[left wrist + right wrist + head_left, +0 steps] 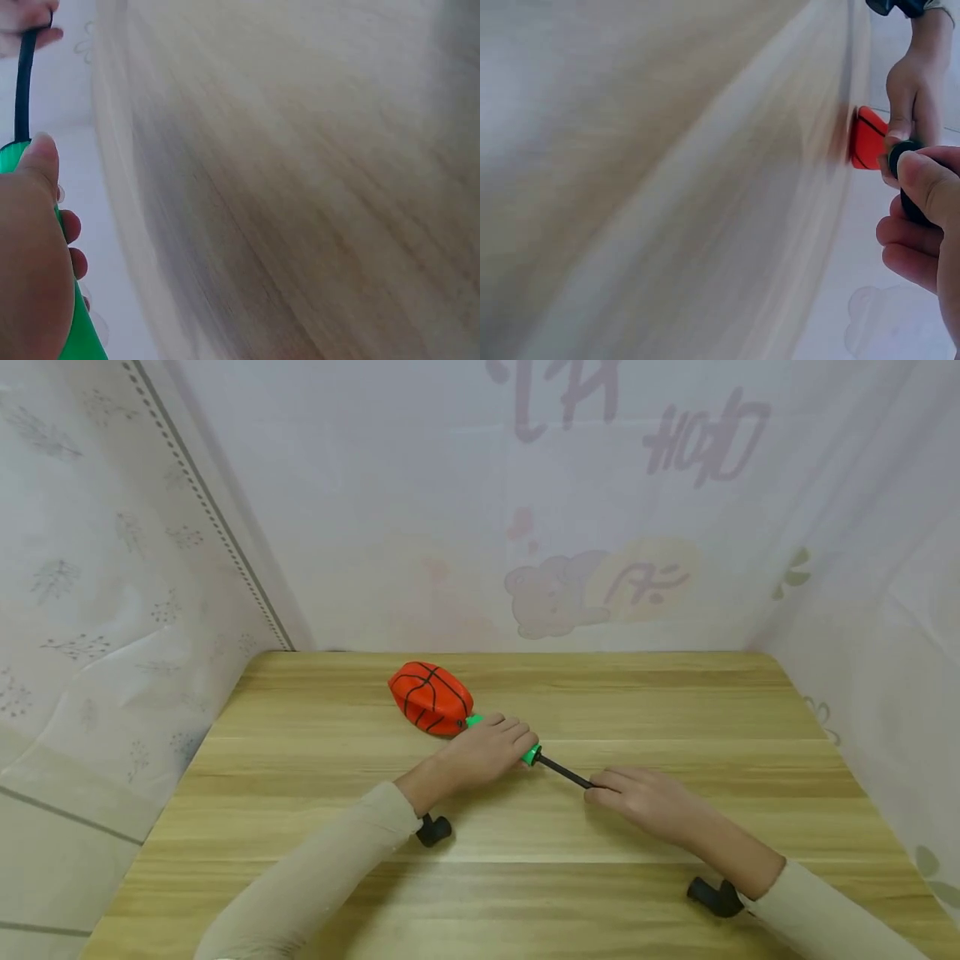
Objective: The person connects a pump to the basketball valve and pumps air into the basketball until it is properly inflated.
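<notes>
A partly collapsed orange-red ball (pixel 427 697) with black basketball lines lies on the wooden table. Against its lower right side is the end of a green hand pump (pixel 532 755). My left hand (pixel 483 750) grips the pump's barrel, covering most of it. From the barrel a black rod (pixel 562 771) extends toward my right hand (pixel 645 797), its visible length showing the pump drawn out. In the right wrist view, my right thumb and fingers hold the black pump handle (pixel 913 208). Whether a needle sits in the ball is hidden.
The wooden table (pixel 525 902) reaches a pale printed curtain (pixel 420 510) at the back. More curtains hang at the left and right sides. A black wrist mount (pixel 435 831) is on the left wrist, another mount (pixel 716 897) on the right.
</notes>
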Demonstrator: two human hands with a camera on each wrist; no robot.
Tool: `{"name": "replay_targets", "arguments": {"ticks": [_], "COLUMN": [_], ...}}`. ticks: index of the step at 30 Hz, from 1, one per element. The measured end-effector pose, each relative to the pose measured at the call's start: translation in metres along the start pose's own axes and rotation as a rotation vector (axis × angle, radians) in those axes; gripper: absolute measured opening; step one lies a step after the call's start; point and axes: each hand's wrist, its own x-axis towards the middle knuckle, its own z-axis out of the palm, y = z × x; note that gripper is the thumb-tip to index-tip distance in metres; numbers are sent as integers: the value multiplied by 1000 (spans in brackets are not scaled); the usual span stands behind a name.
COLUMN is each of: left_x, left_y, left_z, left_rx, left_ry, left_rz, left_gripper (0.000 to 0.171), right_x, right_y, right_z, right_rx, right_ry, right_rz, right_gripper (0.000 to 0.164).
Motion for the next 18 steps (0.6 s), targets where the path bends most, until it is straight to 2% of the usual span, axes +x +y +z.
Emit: {"name": "replay_targets", "arguments": {"ticks": [5,8,13,18], "left_x": [1,2,3,4], "left_y": [1,1,1,0], "left_z": [0,0,0,-3], "left_rx": [11,12,14,14], "left_ry": [-15,-17,-14,4], "left_rz": [-16,-24,-25,-11], "left_gripper": [37,38,38,35], "right_x": [21,33,50,51], "right_y": [8,13,17,17], "right_z": [8,13,20,25], "right_rx": [24,10,-27,-42], "right_ry": [-49,-76,-101,-77], "right_rz": [-7,-5,-4,-4], "right_gripper": [9,22,23,26]}}
